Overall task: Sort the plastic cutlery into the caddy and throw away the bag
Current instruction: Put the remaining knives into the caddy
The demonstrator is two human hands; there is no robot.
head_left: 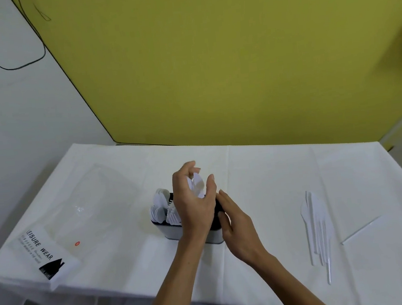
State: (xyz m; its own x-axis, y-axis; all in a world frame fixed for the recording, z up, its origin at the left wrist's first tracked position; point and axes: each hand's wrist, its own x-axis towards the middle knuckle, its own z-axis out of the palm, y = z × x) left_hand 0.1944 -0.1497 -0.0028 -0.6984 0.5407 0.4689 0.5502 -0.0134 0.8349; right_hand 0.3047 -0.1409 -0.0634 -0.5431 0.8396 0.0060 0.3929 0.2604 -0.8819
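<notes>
Hands: left hand (pixel 195 202) grips a white cutlery bunch (pixel 196 186) above the caddy (pixel 168 232); right hand (pixel 238 225) has fairly straight fingers touching the caddy's right end and grasps nothing.
table (pixel 259 171): white cloth.
bag (pixel 89 213): clear, looks empty, far left, well apart from both hands.
caddy: centre, under the hands, white pieces upright in its left slots.
knives (pixel 318 227): loose pile right of the caddy, long axis near-to-far; right hand is nearer, so likely the next pick.

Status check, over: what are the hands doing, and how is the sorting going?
Left hand grips cutlery above caddy. Right hand rests on caddy. Knives unsorted on table; bag not binned. Nothing in the way.
</notes>
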